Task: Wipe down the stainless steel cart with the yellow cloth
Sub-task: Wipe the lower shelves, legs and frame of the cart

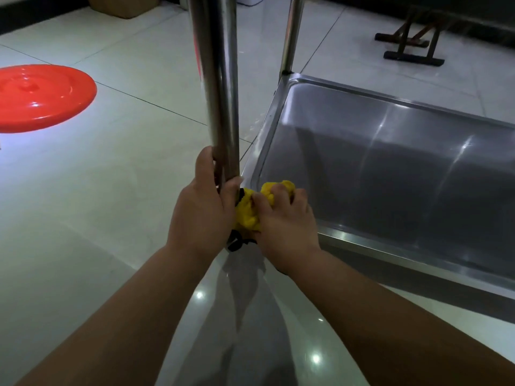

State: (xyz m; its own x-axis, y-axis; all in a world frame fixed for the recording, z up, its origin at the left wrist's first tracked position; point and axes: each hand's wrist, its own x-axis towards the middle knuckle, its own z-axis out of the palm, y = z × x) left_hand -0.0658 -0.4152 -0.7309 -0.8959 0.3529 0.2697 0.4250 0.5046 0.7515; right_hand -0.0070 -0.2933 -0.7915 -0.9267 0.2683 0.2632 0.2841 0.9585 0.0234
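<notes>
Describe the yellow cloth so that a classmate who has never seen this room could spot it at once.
Find the steel cart's bottom shelf, then its near-left corner at the foot of the thick upright post. There the right hand grips a crumpled cloth. It is the only bright yellow thing among grey metal and pale tiles.

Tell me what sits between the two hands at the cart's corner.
In the head view, the bunched yellow cloth fills the gap between the left hand, gripping the cart post, and the right hand holding it.
</notes>
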